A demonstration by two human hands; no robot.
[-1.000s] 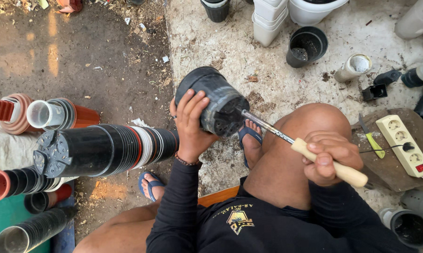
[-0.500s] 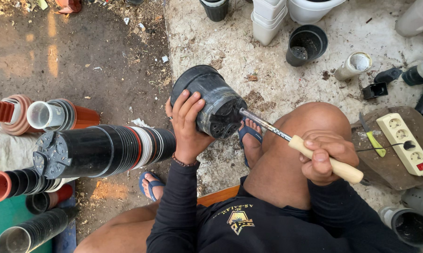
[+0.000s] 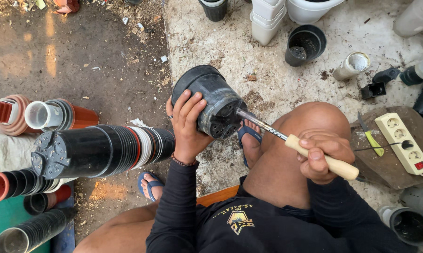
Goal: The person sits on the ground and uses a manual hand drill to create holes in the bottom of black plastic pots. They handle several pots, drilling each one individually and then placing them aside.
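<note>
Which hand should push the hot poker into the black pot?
Probably the right hand: it grips the wooden-handled poker, whose metal tip meets the black pot bottom. The left hand is holding that pot.

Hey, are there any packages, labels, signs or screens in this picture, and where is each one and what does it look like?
No packages, signs or screens.
Shirt emblem: on the chest of the person's black shirt, bottom centre; small yellow shield with an arc of pale lettering above.
Power strip: right, on a brown board; white, oblong, red switch at one end; no label visible.
</note>
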